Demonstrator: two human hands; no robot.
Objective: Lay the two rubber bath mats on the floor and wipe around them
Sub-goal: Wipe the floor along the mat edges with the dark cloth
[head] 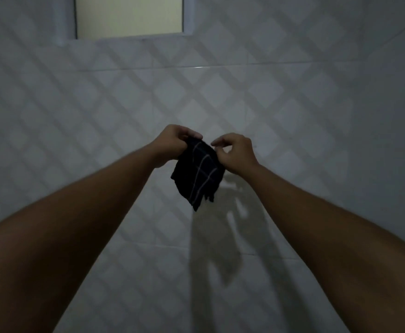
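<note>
Straight ahead, two bare arms hold a small dark cloth [196,174] up before a tiled wall [316,104].
High on the left, a pale window [129,15] is set in the wall. The left hand [172,140] grips the cloth's top corner in curled fingers. The cloth, crossed by thin pale stripes, hangs between the hands. The right hand [235,152] pinches its upper right edge. A shadow [223,236] falls lower right.

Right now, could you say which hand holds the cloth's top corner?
The left hand: its fingers grip the checked cloth at its top; the right hand is at the side edge.
</note>
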